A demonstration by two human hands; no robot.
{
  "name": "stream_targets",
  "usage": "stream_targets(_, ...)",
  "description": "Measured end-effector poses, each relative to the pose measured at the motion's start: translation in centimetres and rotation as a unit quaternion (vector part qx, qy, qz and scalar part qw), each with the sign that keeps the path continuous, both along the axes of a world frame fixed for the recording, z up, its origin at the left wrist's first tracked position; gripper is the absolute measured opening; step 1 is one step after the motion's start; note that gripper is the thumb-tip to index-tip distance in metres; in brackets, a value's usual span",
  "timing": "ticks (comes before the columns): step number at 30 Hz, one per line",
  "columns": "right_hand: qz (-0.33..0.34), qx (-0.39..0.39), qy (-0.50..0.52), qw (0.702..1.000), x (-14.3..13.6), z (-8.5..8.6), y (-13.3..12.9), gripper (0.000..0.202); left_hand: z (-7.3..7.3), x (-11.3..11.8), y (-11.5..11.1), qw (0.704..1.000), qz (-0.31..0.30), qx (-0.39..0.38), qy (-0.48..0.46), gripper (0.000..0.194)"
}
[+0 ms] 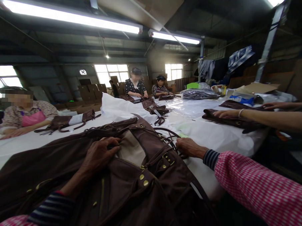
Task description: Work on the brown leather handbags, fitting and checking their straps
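The left hand [101, 154] curls at the edge of the pale lining [133, 149], though from here I can't tell whether that grip is closed; the right hand [189, 147] has a narrow grip on thin dark straps [170, 144]. Both belong to a dark brown piece [122, 185] spread over the desk's [215, 139] near edge. A co-worker's hand [226, 113] rests on another brown piece [237, 123] by the right edge; bagged goods [199, 94] lie beyond.

The person's left hand [99, 154] lies on a dark brown leather-like garment [120, 188] with brass-coloured zips [102, 194] and studs [145, 183], beside its beige lining [131, 147]; the right hand [190, 147] touches thin dark straps [170, 142] above the white-covered table [215, 137]. Co-workers [135, 86] are around it.
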State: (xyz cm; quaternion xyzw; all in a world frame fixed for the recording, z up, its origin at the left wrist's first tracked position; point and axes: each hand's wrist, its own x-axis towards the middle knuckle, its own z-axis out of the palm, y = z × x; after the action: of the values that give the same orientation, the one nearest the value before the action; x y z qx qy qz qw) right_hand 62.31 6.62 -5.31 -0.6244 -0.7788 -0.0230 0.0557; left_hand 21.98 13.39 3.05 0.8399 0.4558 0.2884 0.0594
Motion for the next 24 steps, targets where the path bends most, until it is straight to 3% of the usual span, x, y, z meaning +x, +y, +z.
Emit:
stream_targets(3, -0.004, 0.002, -0.012, 1.000, -0.2, 0.3, 0.1, 0.015, 0.1, 0.0, -0.1, 1.000, -0.003, -0.004, -0.001, 0.028)
stream_targets(11, -0.014, 0.009, 0.010, 1.000, 0.2, 1.0, -0.6, 0.035, 0.2, 0.2, -0.3, 1.000, -0.006, -0.005, -0.008, 0.029)
stream_targets(20, -0.017, -0.045, 0.078, 0.996, 1.1, 1.9, 0.1, 0.013, -0.1, 0.0, 0.0, 1.000, -0.007, -0.007, -0.007, 0.029)
stream_targets(24, -0.005, -0.056, 0.130, 0.990, 1.3, 2.2, 0.7, 0.013, -0.1, 0.0, 0.1, 1.000, -0.004, -0.017, -0.016, 0.029)
